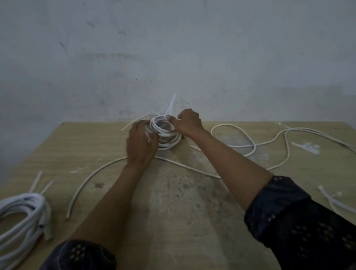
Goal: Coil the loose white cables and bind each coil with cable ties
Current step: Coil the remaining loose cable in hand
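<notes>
White cable coil gripped between left hand, right hand

We see two hands on a small white coil at the far side of the table. Our left hand grips its left side. Our right hand pinches a cable tie on top. A bigger coil lies at the left.

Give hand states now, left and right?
Left hand: closed on the small coil of white cable.
Right hand: closed, pinching a white cable tie at the coil.
</notes>
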Motion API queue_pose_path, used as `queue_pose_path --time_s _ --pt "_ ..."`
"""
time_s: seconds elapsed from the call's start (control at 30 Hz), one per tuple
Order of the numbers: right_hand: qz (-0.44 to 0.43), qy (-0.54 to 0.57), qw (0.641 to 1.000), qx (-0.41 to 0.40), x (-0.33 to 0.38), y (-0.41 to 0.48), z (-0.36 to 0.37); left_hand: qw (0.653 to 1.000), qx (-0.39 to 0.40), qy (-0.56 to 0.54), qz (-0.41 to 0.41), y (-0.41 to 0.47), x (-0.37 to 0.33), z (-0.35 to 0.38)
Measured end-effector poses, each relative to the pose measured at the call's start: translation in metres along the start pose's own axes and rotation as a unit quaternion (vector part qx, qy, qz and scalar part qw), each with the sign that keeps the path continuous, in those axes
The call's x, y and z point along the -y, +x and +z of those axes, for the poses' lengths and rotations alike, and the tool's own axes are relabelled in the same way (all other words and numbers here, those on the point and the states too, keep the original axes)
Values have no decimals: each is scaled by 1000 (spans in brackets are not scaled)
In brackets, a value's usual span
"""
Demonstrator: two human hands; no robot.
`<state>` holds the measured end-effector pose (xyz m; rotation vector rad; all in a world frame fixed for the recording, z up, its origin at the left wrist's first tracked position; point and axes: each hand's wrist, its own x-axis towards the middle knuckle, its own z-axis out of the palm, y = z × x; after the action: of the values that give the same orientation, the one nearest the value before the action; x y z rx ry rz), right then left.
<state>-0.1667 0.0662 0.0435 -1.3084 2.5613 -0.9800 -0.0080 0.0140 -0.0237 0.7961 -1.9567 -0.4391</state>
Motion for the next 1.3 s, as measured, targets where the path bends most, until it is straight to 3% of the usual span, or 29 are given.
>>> queue_pose_path --time_s 0.17,0.27,0.37,0.43,0.53,0.6,0.7,0.8,0.87,0.93,1.0,1.03,1.1,1.17,1.2,1.27,1.3 --pt "-55 -18 998 27 -27 -35 -34 987 -80 86 108 4 -24 -8" --pt "-65 -72 988 120 -58 -63 -59 984 -77 42 153 -1 -45 -6" --pt "-74 -147 950 264 -82 -99 -73 987 62 -25 147 -12 -63 4" --pt "-95 -128 948 276 -91 -115 -73 970 196 -54 136 -18 -72 12" --pt "-125 -35 971 199 -96 -116 -82 941 317 -6 120 -22 -77 20" --pt "-80 106 983 125 -99 -108 -100 941 314 -9 129 -18 -70 19" --pt "-51 215 970 -99 -111 -96 -137 953 267 -40 135 -9 -63 7" --pt "-7 350 899 -262 -125 -89 -159 969 224 -79 70 -3 -64 -2" --pt "31 442 830 -338 -130 -84 -165 970 227 -77 37 1 -65 -6" --pt "66 538 743 -392 -132 -81 -176 973 226 -34 38 5 -62 -10" --pt "90 587 692 -410 -130 -81 -186 972 229 10 53 7 -62 -13" --pt "92 593 692 -402 -125 -82 -186 972 230 0 45 6 -65 -13" --pt "64 595 729 -333 -106 -90 -175 963 215 -145 -76 3 -75 -8" --pt "-16 574 799 -175 -78 -105 -154 891 190 -346 -226 4 -93 -3" --pt "-60 531 841 -84 -64 -115 -141 853 190 -409 -264 4 -102 -2" --pt "-143 398 906 37 -46 -129 -111 830 198 -444 -273 0 -114 -5" --pt "-172 332 926 44 -43 -132 -97 851 197 -424 -239 -3 -116 -9"
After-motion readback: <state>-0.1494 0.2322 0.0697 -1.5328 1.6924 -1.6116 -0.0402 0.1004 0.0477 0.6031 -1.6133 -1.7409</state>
